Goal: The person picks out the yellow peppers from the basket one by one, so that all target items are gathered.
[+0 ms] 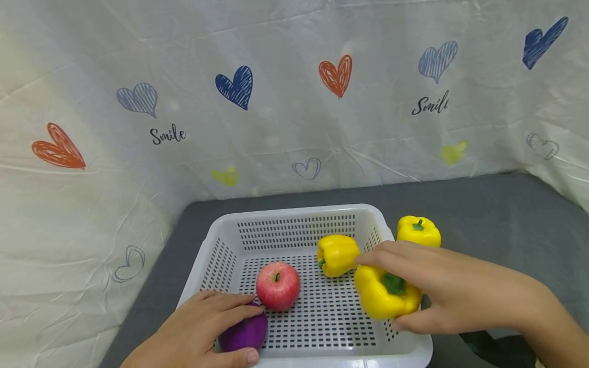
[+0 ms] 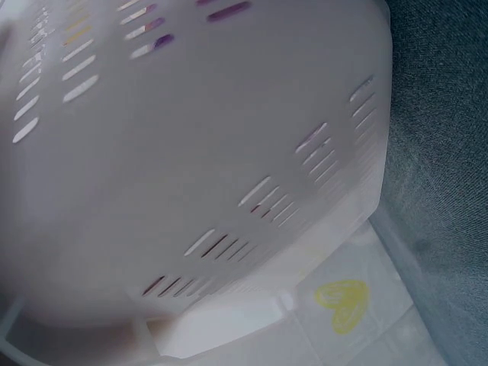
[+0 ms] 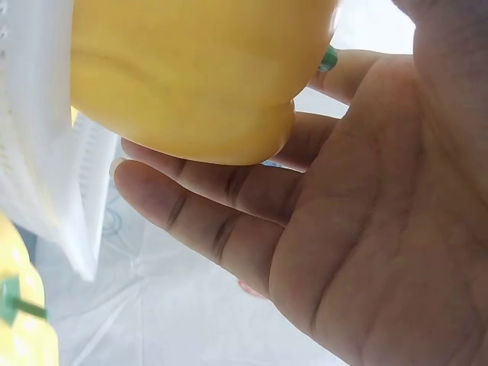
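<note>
Right hand (image 1: 434, 289) fingers grip 1 yellow pepper (image 1: 376, 295) at the basket (image 1: 299, 209)'s right side; left hand (image 1: 198, 327) fingers curl round 1 purple item (image 1: 246, 329) inside; already in, 1 apple (image 1: 278, 287), 1 tipped pepper (image 1: 341, 254); apparently remaining, 1 upright pepper (image 1: 417, 233) on the worktop (image 1: 488, 225).

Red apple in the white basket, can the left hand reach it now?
Probably yes: the left hand is close beside the red apple, whose top is uncovered, but would likely need to loosen its grip on the purple vegetable first.
</note>
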The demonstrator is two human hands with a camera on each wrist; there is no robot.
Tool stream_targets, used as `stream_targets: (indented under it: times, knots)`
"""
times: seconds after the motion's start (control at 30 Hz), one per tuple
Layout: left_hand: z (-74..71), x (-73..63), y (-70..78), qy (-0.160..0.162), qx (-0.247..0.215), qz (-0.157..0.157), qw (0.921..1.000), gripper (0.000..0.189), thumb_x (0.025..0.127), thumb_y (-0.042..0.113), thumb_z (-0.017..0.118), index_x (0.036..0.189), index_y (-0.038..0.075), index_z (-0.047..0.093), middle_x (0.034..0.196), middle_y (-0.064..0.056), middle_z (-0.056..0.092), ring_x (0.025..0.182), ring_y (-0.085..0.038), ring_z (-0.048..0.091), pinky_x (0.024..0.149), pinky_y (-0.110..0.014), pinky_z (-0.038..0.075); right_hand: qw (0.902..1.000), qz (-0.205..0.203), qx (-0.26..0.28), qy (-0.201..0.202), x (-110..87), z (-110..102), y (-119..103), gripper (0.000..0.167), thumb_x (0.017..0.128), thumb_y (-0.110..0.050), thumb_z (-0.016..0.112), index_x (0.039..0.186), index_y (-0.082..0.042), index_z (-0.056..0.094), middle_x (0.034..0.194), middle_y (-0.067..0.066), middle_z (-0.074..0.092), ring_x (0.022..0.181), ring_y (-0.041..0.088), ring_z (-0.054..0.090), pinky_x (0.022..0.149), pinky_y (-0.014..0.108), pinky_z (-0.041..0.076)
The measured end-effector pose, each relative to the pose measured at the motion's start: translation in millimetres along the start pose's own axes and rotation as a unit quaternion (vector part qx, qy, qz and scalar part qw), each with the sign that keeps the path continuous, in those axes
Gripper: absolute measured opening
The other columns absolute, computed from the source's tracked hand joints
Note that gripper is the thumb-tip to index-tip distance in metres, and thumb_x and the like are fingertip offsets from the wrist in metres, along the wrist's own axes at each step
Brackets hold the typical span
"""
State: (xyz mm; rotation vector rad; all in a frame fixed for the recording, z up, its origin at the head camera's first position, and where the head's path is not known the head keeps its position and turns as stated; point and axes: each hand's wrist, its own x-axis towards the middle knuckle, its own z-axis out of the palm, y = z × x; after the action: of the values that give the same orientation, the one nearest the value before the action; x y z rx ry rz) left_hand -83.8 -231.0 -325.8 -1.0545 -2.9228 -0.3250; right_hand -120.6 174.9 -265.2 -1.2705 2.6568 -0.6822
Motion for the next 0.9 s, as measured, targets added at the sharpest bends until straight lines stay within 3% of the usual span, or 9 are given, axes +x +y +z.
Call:
stream_targets:
  times: [0.3, 0.47, 0.67, 0.9]
  knots:
    - [-0.7, -0.2, 0.3, -0.002, -0.001, -0.003, 1.0, 0.051, 0.09, 0.066, 0.057, 0.132, 0.039, 0.064, 0.133, 0.018, 0.059, 0.118, -0.01, 0.055, 0.094, -0.05, 0.044, 0.9992, 0.024, 0.0, 0.032, -15.8, -5.6, 5.0, 0.077, 0.079, -0.047, 0.084, 0.143, -0.044, 0.041, 0.132, -0.026, 0.05, 0.101, 0.0, 0.055, 0.086, 0.03, 0.055]
    - [-1.3, 0.2, 0.9, -0.011, -0.008, -0.011, 0.9999, 0.051, 0.09, 0.066, 0.057, 0.133, 0.039, 0.064, 0.133, 0.018, 0.059, 0.118, -0.01, 0.055, 0.094, -0.051, 0.044, 0.9964, 0.027, -0.051, 0.062, -27.1, -6.4, 9.8, 0.078, 0.08, -0.058, 0.078, 0.145, -0.043, 0.039, 0.135, -0.025, 0.048, 0.104, 0.0, 0.053, 0.085, 0.03, 0.055]
    - [-2.1, 0.6, 2.1, -0.025, -0.02, -0.024, 0.9992, 0.051, 0.091, 0.067, 0.055, 0.133, 0.04, 0.063, 0.134, 0.019, 0.057, 0.119, -0.011, 0.054, 0.095, -0.052, 0.044, 0.9924, 0.021, -0.083, 0.088, -39.2, -7.8, 19.4, 0.082, 0.077, -0.058, 0.08, 0.146, -0.04, 0.04, 0.135, -0.022, 0.049, 0.102, 0.001, 0.054, 0.081, 0.027, 0.056]
    - [-0.2, 0.0, 0.2, -0.004, -0.003, -0.005, 1.0, 0.05, 0.09, 0.066, 0.058, 0.132, 0.039, 0.064, 0.133, 0.018, 0.059, 0.118, -0.009, 0.055, 0.094, -0.051, 0.044, 0.9854, 0.021, -0.121, 0.118, -45.0, -15.7, 26.9, 0.083, 0.077, -0.059, 0.079, 0.147, -0.039, 0.04, 0.133, -0.022, 0.049, 0.101, 0.0, 0.053, 0.081, 0.026, 0.056]
